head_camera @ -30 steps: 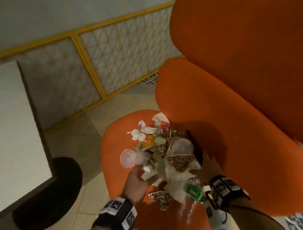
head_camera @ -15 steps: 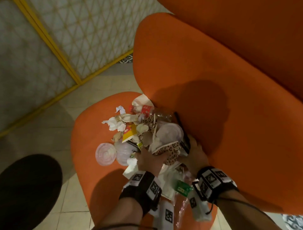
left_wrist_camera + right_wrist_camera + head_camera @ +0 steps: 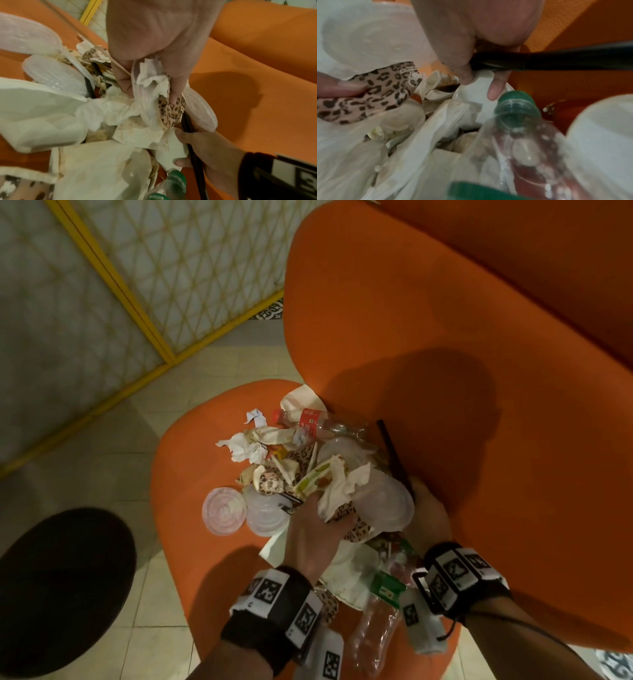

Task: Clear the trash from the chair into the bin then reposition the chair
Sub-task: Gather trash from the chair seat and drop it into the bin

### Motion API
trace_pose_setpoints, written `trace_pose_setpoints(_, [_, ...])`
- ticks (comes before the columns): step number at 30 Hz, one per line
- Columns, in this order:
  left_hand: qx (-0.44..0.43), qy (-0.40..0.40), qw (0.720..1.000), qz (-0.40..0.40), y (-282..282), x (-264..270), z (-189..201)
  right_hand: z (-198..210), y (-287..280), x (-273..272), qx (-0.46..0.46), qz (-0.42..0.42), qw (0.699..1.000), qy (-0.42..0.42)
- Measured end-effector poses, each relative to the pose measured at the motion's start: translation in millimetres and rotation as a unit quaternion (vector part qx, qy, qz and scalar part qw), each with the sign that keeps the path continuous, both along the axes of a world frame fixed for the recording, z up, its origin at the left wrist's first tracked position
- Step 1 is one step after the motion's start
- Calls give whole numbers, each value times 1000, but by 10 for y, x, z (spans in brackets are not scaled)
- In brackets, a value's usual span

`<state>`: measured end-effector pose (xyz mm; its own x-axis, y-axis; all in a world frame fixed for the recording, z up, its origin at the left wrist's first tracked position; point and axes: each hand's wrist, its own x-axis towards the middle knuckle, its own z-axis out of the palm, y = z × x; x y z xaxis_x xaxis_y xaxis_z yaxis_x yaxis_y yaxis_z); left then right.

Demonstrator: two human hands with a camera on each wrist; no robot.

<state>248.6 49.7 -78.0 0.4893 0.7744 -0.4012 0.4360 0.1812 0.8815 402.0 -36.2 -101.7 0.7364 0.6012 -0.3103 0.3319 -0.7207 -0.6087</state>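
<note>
On orange chair (image 3: pixel 394 344) seat: trash pile (image 3: pixel 308 470) under both your hands. Your left hand (image 3: pixel 313 534) pinches crumpled tissue (image 3: pixel 150 79) and leopard-print wrapper (image 3: pixel 171 112). Your right hand (image 3: pixel 426 517) curls round black straw (image 3: pixel 556 60) and white paper. Clear lids (image 3: pixel 224 510) left of pile; green-capped bottle (image 3: pixel 375 628) lies near your wrists. Dark round bin (image 3: pixel 58 590) on floor, left of chair.
</note>
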Motion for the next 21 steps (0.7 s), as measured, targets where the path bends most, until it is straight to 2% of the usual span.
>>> trace_pose_setpoints(5, [-1, -26, 1000, -12, 40, -113, 135, 41, 3, 12, 46, -52, 997, -10])
trace_pose_setpoints(11, [16, -56, 998, -1, 156, -243, 268, 241, -45, 24, 85, -75, 990, -83])
trace_pose_setpoints(15, [-1, -70, 996, 59, 243, -483, 316, 463, -115, -10, 119, -96, 979, -132])
trace_pose_setpoints(18, [18, -28, 997, 68, 228, -750, 280, 614, -226, -104, 151, -101, 981, -71])
trace_pose_setpoints(21, [-23, -19, 995, 100, 138, -920, 157, 593, -299, -297, 97, -52, 993, 35])
